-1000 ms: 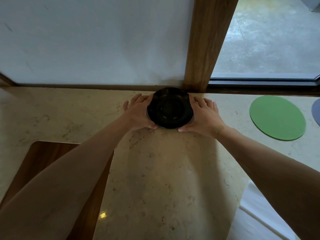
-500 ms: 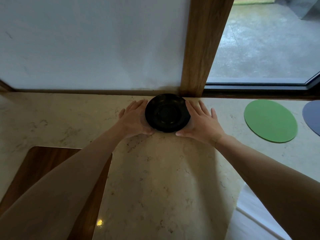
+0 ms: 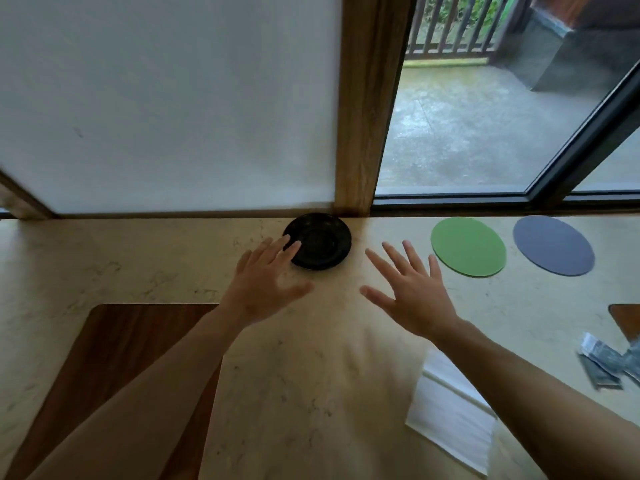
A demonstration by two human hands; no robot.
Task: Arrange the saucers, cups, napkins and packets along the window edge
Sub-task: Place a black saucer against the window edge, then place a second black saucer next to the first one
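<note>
A black saucer sits on the marble counter against the window edge, at the foot of the wooden post. My left hand hovers just in front of it with fingers spread, its fingertips overlapping the saucer's left rim. My right hand is spread open to the saucer's right, apart from it, holding nothing. A white napkin lies near the front, partly under my right forearm. Several dark packets lie at the right edge.
A green round mat and a dark blue round mat lie along the window edge to the right. A wooden board is inset at front left, another wooden corner at the far right. The wooden post rises behind the saucer.
Both hands have let go of the saucer and pulled back with fingers spread. The saucer stays at the window edge. The view has tilted up and right.
</note>
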